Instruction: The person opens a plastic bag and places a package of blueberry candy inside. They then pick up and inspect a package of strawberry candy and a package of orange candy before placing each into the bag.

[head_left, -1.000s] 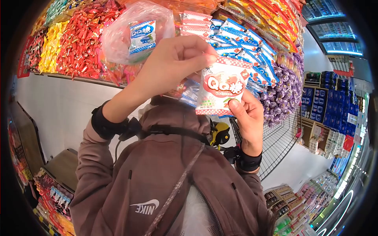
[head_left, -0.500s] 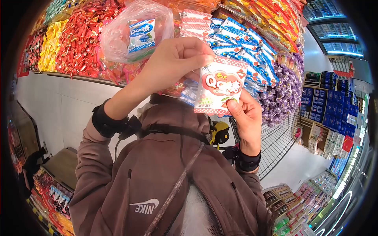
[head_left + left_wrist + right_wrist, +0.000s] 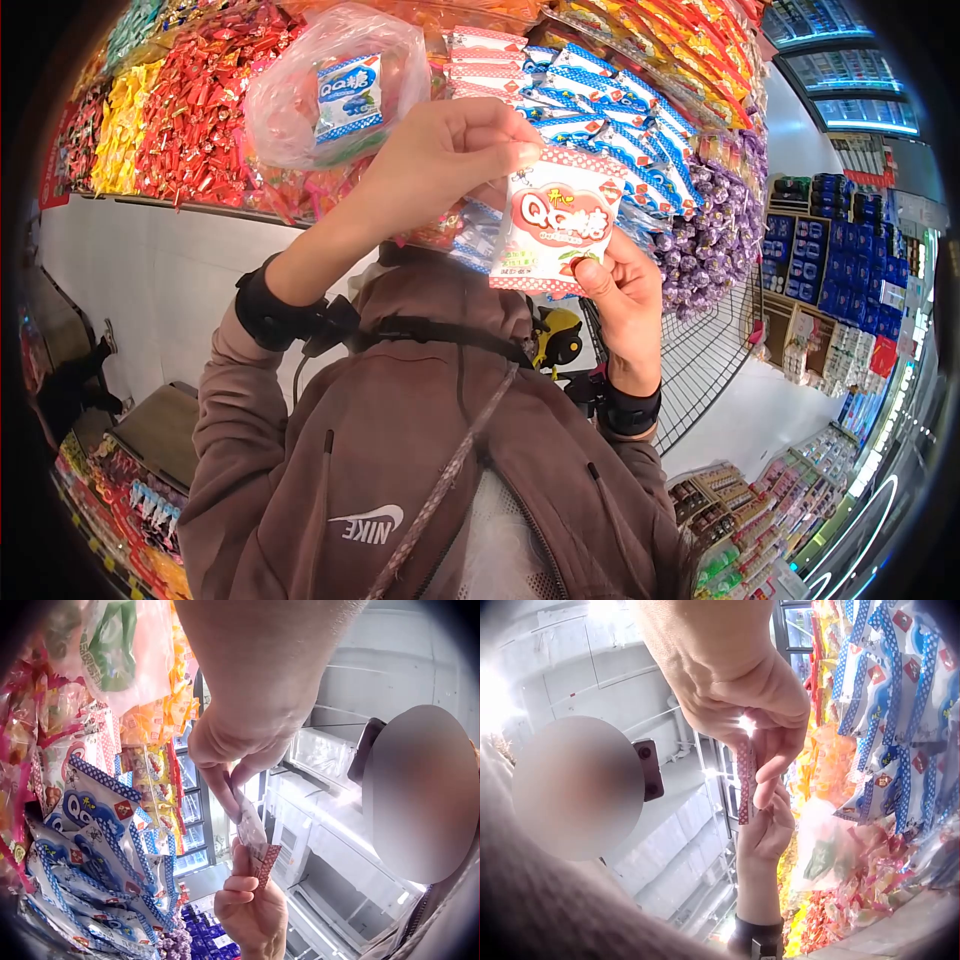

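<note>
In the head view a white packet of QQ gummy candy (image 3: 562, 215) with pink dotted edges is held up, its printed front facing the camera. The left hand (image 3: 450, 155) pinches its upper left edge between thumb and fingers. At the lower right corner the right hand (image 3: 628, 295) grips it, thumb across the front and fingers behind. The left wrist view catches the packet (image 3: 251, 825) nearly edge-on between both hands. From the right wrist, its dotted edge (image 3: 743, 784) shows under the fingers.
Behind the hands are blue-and-white candy packets (image 3: 640, 125) and pink-edged ones (image 3: 485, 60). A clear plastic bag (image 3: 280, 115) with a blue QQ packet (image 3: 349, 97) sits left. Purple-wrapped sweets (image 3: 705, 235) lie right, above a wire cart (image 3: 710, 350). Red-wrapped sweets (image 3: 200, 120) fill the far left.
The packet has shifted slightly left and its front has turned a little. Both hands keep their hold. The shelf view has slid slightly left.
</note>
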The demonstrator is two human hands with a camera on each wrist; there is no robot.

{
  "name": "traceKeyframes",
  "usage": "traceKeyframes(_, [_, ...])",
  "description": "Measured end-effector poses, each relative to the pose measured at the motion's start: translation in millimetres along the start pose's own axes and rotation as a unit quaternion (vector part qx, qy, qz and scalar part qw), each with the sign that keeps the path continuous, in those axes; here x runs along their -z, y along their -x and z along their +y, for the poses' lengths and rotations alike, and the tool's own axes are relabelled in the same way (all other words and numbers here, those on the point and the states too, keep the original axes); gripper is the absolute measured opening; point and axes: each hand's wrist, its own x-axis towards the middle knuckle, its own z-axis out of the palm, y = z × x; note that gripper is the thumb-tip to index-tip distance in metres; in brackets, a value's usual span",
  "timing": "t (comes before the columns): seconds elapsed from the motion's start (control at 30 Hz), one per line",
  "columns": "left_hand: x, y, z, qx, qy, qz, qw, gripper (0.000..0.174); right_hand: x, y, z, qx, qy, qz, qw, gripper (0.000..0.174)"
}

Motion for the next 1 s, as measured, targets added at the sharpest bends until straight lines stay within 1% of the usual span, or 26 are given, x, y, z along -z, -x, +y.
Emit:
traceKeyframes(0.1, [0.1,-0.4,0.1,0.009,0.002,-0.003,1.000,0.021,2.6,0.4,0.5,-0.006,0.001,-0.007,1.000,0.032])
traceKeyframes(0.2, [-0.5,-0.6,1.7,0.015,0.005,-0.004,1.000,0.021,-4.6,-0.8,-1.5,-0.004,0.016,0.038,0.999,0.040])
traceKeyframes(0.3, [-1.2,-1.4,1.2,0.016,0.008,-0.002,1.000,0.021,1.4,-0.3,-0.5,0.000,-0.003,-0.001,1.000,0.035])
traceKeyframes(0.57, [0.2,-2.8,-1.2,0.017,-0.001,-0.005,1.000,0.021,4.4,-1.1,-1.5,-0.012,-0.010,-0.013,1.000,0.035])
traceKeyframes(0.67, [0.5,-2.4,-1.9,-0.006,-0.005,-0.014,1.000,0.019,4.5,-2.9,-0.2,-0.009,-0.005,-0.004,1.000,0.035])
traceKeyframes(0.77, [2.8,-3.4,-1.7,-0.027,0.071,-0.028,0.997,0.021,7.8,-2.5,2.5,0.007,-0.009,0.008,1.000,0.035])
traceKeyframes(0.87, [1.2,-7.0,-7.1,-0.079,-0.021,-0.105,0.991,0.025,6.6,-1.8,2.3,0.025,-0.012,-0.012,1.000,0.034])
traceKeyframes(0.9, [-1.2,-10.7,-15.0,-0.159,-0.050,-0.142,0.976,0.033,5.2,-1.5,1.8,0.030,-0.012,-0.023,0.999,0.034])
traceKeyframes(1.0, [-9.1,-7.2,-22.6,-0.073,0.003,-0.213,0.974,0.040,1.7,-1.0,-0.8,-0.027,-0.063,-0.085,0.994,0.035])
